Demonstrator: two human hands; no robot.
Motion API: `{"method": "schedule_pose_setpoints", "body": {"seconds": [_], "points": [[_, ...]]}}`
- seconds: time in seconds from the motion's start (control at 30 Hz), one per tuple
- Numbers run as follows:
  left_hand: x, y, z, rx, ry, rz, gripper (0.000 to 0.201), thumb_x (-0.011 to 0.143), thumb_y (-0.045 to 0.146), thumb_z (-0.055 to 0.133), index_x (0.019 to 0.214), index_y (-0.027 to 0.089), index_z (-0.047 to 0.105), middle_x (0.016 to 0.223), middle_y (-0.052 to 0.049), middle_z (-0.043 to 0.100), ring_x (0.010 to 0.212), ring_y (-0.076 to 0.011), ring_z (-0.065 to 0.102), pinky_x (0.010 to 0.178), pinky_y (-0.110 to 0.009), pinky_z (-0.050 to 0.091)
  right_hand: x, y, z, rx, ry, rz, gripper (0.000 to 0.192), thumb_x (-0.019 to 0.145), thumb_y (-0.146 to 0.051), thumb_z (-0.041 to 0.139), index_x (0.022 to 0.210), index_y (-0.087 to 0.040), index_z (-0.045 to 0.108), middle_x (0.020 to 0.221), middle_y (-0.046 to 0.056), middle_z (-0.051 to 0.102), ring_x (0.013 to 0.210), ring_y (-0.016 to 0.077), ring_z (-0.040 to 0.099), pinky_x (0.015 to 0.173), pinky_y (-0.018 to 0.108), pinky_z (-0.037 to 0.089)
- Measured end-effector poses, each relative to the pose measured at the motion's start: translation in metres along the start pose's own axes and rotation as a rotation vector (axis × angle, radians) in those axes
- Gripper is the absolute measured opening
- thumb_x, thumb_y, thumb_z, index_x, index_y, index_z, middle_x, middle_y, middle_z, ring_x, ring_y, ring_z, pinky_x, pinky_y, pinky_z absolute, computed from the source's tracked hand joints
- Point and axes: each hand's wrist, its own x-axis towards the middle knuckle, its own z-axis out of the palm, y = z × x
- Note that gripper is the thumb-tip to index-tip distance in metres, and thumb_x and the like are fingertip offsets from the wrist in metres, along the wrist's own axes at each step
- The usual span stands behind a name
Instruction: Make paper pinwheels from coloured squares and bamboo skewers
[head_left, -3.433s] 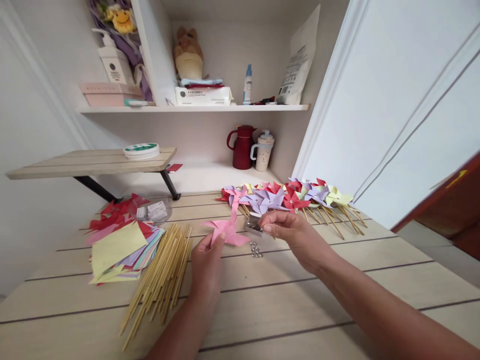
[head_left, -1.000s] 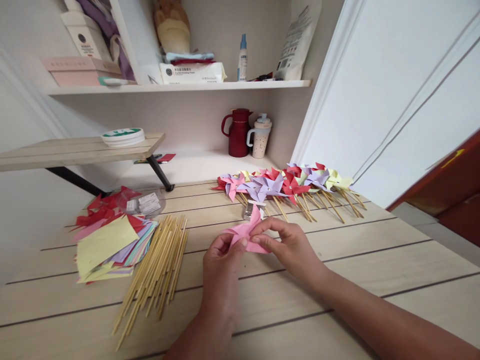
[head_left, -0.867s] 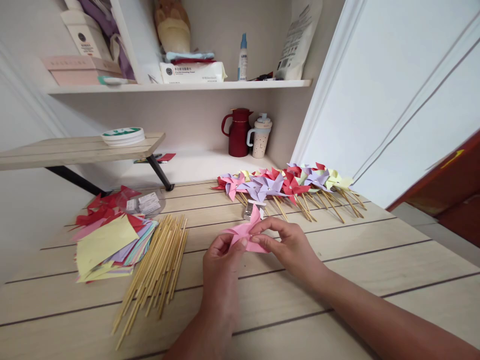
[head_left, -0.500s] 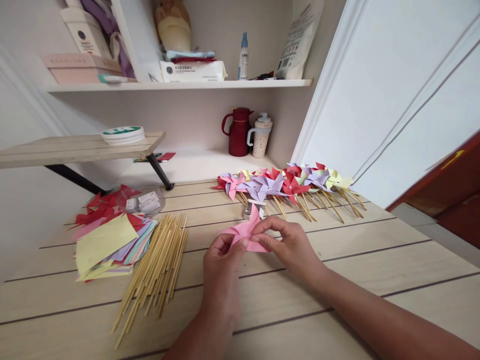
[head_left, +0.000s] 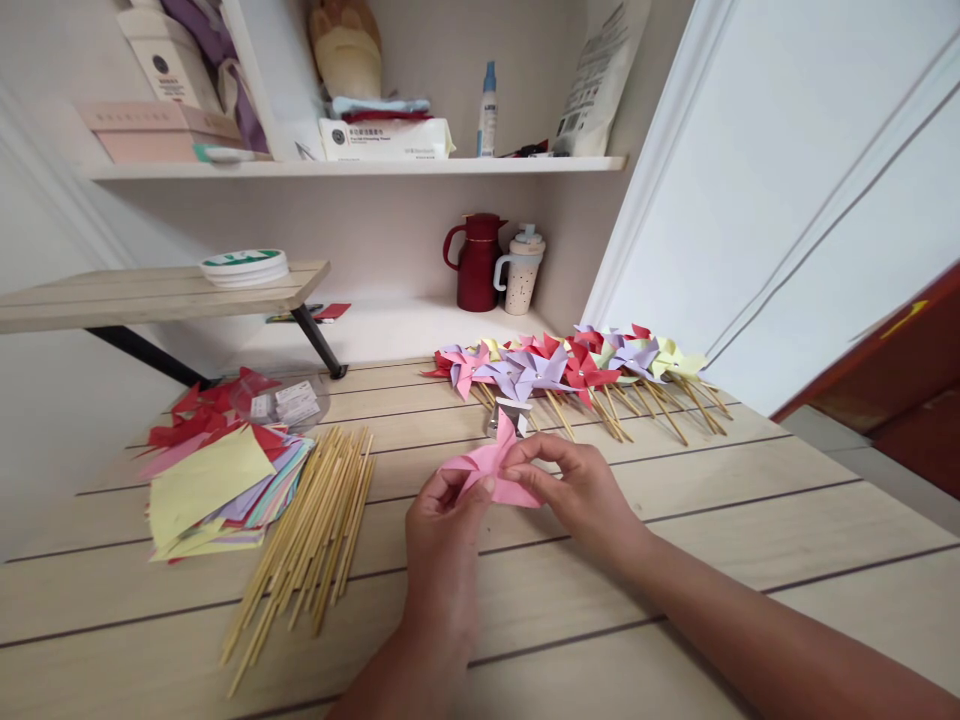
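Observation:
A pink paper pinwheel with folded blades is held between both hands above the table. My left hand pinches it from the left, its thumb pressed near the centre. From the right, my right hand grips a blade and the middle between thumb and forefinger. Whether a pin sits at the centre is too small to tell. Just behind the pinwheel is a small metal-and-clear object, partly hidden. Finished pinwheels on sticks in red, purple, pink and yellow lie in a row at the back right.
At left are a bundle of wooden sticks, a stack of coloured paper sheets, red paper pieces and a clear round container. A raised wooden stand is behind. A red jug and a tumbler stand under the shelf.
Almost nothing differs. Both hands keep hold of the pink pinwheel in the same spot, and the view has shifted very slightly.

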Motion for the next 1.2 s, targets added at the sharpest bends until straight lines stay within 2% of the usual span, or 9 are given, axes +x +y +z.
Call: {"method": "schedule_pose_setpoints", "body": {"seconds": [0.27, 0.43, 0.6, 0.73, 0.83, 0.97, 1.2], "points": [[-0.0004, 0.0011, 0.0006, 0.046, 0.017, 0.02, 0.011, 0.067, 0.024, 0.077, 0.075, 0.017, 0.072, 0.064, 0.003, 0.06, 0.06, -0.0102, 0.049, 0.062, -0.023, 0.039, 0.0015, 0.0025, -0.0013, 0.042, -0.068, 0.031, 0.02, 0.084, -0.035, 0.068, 0.071, -0.02, 0.067, 0.07, 0.001, 0.069, 0.068, 0.0165, 0.062, 0.065, 0.027, 0.048], [0.0008, -0.0016, -0.0006, 0.048, 0.003, 0.024, 0.013, 0.068, 0.024, 0.076, 0.078, 0.017, 0.072, 0.069, 0.001, 0.063, 0.064, -0.0114, 0.052, 0.064, -0.023, 0.041, 0.0024, 0.0048, -0.0017, 0.087, -0.086, 0.061, 0.017, 0.083, -0.032, 0.068, 0.072, -0.02, 0.067, 0.072, 0.0, 0.069, 0.069, 0.0157, 0.061, 0.068, 0.027, 0.048], [0.0028, -0.0037, -0.0027, 0.075, -0.021, 0.095, 0.017, 0.069, 0.028, 0.077, 0.081, 0.017, 0.071, 0.082, -0.003, 0.069, 0.077, -0.0162, 0.059, 0.074, -0.026, 0.046, 0.0024, 0.0072, -0.0009, 0.146, -0.102, 0.114, 0.019, 0.083, -0.035, 0.068, 0.073, -0.019, 0.067, 0.073, 0.001, 0.068, 0.068, 0.0151, 0.06, 0.066, 0.027, 0.048], [0.0015, -0.0008, -0.002, 0.141, -0.01, 0.153, 0.015, 0.069, 0.028, 0.076, 0.078, 0.018, 0.071, 0.076, -0.002, 0.068, 0.073, -0.0157, 0.059, 0.069, -0.025, 0.045, 0.0024, 0.0078, 0.0007, 0.207, -0.088, 0.141, 0.019, 0.082, -0.036, 0.07, 0.074, -0.019, 0.066, 0.072, 0.001, 0.066, 0.065, 0.0138, 0.057, 0.06, 0.026, 0.045], [0.0002, 0.0003, -0.0022, 0.179, 0.004, 0.187, 0.011, 0.07, 0.026, 0.075, 0.075, 0.018, 0.07, 0.071, 0.0, 0.066, 0.068, -0.0141, 0.056, 0.064, -0.023, 0.043, 0.0016, 0.0077, 0.0008, 0.222, -0.076, 0.134, 0.019, 0.083, -0.036, 0.07, 0.075, -0.019, 0.065, 0.072, 0.0, 0.066, 0.064, 0.0133, 0.057, 0.059, 0.025, 0.045], [0.0, -0.0012, -0.0039, 0.215, 0.006, 0.195, 0.012, 0.07, 0.026, 0.074, 0.079, 0.018, 0.071, 0.073, -0.001, 0.068, 0.069, -0.0148, 0.057, 0.065, -0.023, 0.044, 0.0, 0.0064, 0.0002, 0.197, -0.055, 0.105, 0.016, 0.083, -0.033, 0.07, 0.076, -0.019, 0.065, 0.074, 0.0, 0.066, 0.066, 0.0137, 0.058, 0.061, 0.026, 0.045], [-0.0009, 0.0034, -0.001, 0.229, -0.037, 0.267, 0.005, 0.069, 0.02, 0.072, 0.073, 0.019, 0.071, 0.073, -0.002, 0.068, 0.071, -0.0168, 0.061, 0.065, -0.025, 0.046, -0.0027, -0.0016, -0.0012, 0.135, -0.029, 0.042, 0.014, 0.085, -0.031, 0.068, 0.076, -0.02, 0.066, 0.073, 0.0, 0.067, 0.068, 0.0152, 0.06, 0.064, 0.027, 0.047]]}}
